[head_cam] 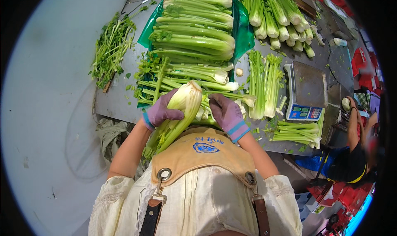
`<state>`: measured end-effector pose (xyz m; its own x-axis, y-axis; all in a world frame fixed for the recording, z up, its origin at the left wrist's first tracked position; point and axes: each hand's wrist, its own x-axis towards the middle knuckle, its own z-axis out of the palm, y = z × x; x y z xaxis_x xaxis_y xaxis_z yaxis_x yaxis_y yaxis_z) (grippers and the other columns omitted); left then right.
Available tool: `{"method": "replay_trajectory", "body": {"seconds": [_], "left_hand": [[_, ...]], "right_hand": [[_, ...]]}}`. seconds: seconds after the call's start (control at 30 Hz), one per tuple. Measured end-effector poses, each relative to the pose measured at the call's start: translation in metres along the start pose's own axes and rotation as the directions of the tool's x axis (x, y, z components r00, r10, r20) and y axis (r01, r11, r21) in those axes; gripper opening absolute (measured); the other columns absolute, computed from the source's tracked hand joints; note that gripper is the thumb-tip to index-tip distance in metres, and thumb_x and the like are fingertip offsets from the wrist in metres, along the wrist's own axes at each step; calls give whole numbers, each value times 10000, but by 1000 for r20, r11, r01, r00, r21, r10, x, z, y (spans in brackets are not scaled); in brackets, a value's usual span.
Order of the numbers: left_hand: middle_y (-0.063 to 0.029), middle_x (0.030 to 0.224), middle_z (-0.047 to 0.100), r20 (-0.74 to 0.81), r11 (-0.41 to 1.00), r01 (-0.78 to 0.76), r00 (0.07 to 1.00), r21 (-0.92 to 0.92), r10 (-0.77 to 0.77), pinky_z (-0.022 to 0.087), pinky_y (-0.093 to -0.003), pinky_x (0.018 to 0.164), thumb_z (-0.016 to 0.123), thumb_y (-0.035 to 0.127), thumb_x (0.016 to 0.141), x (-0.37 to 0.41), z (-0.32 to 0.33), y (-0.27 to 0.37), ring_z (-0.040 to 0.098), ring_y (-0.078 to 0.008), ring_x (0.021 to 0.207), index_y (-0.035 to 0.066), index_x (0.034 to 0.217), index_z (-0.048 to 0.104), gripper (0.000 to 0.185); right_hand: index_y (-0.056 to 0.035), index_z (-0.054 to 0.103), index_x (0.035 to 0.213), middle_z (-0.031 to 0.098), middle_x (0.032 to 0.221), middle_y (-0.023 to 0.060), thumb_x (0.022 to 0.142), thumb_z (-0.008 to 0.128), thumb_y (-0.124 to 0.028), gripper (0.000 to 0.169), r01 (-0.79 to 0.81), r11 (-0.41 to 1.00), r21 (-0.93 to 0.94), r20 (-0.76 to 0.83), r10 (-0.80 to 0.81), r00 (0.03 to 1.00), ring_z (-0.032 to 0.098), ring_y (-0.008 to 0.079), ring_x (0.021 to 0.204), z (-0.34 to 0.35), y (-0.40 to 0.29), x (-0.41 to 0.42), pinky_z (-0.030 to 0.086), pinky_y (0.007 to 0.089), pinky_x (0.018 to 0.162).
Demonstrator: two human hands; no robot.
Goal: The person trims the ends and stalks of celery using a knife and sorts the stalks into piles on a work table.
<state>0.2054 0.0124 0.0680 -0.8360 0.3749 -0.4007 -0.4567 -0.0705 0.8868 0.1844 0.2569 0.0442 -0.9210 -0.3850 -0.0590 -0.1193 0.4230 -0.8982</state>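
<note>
My left hand (162, 108), in a purple knit glove, grips a bunch of celery (185, 102), its pale root end pointing up and away from me and its stalks slanting down towards my apron. To the right of that bunch is my gloved right hand (225, 111), fingers curled; whether it pinches a thin stalk there cannot be told. Beyond both hands lie loose, cut celery stalks (192, 73). Farther back, whole celery bunches (195, 42) lie side by side on a green plastic bag (243, 28).
A digital scale (308, 87) stands at the right, near trimmed celery (260, 83) and short stalks (296, 132). More bunches (279, 15) are piled at the back right. Leafy stems (114, 46) lie at the metal table's (108, 102) left edge. Another person (344, 161) works at the far right.
</note>
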Motion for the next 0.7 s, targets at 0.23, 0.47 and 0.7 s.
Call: {"method": "replay_trajectory", "body": {"seconds": [0.23,0.47,0.7], "left_hand": [[-19,1051,603,-27,996,-18,999,90,20,460,-268,826,751,66,622,-9,-1,-1,540,-106,912,30,1325,434,772],[-72,1176,555,-51,1000,0,999,0,0,419,-296,934,788,140,576,-26,-1,-16,531,-148,1039,5,1353,388,885],[-114,1170,590,-10,968,77,997,-239,-82,463,-364,917,797,213,529,-56,-35,-2,587,-223,1046,-16,1310,435,892]], "right_hand": [[-108,504,1046,614,890,141,771,611,-128,296,220,888,-404,155,-171,973,609,342,792,-5,-19,10,488,439,660],[-73,578,1075,634,969,194,755,606,-92,322,143,892,-428,266,-27,964,615,356,855,17,12,18,493,433,732],[-40,632,951,663,840,211,876,545,-357,336,-269,960,-74,119,276,954,652,327,791,27,61,6,496,406,696]]}}
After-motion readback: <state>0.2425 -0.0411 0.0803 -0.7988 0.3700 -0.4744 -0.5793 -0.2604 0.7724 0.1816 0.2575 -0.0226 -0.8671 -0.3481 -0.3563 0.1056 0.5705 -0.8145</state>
